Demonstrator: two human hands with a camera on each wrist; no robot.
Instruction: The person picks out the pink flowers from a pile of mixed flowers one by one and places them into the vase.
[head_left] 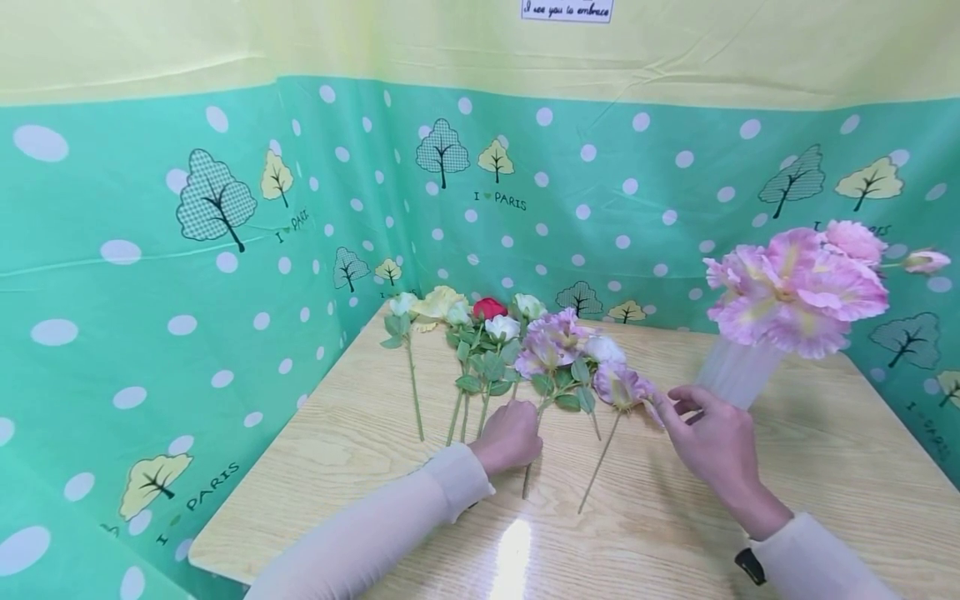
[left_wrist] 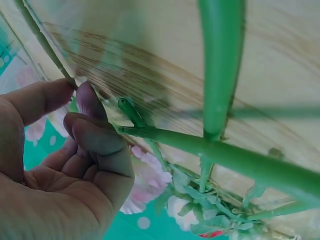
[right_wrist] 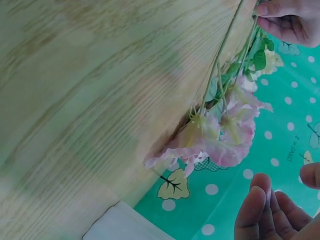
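My left hand [head_left: 510,435] is over the middle of the table, pinching a thin green flower stem [left_wrist: 47,47] between thumb and forefinger. In the left wrist view the left hand [left_wrist: 75,165] has its other fingers curled in, with thick green stems beside it. My right hand [head_left: 712,446] hovers beside a loose pink-purple flower [head_left: 621,387], fingers loosely bent and nothing between them. The right wrist view shows the right hand [right_wrist: 280,215] apart from the pink petals [right_wrist: 200,142]. Behind the right hand stands a white vase [head_left: 738,371] holding large pink flowers [head_left: 798,287].
Artificial flowers lie in a row across the wooden table [head_left: 330,492], among them a red rose [head_left: 490,309], a yellow flower [head_left: 441,304] and several white roses. A green and yellow printed curtain [head_left: 585,192] hangs close behind the table and on its left.
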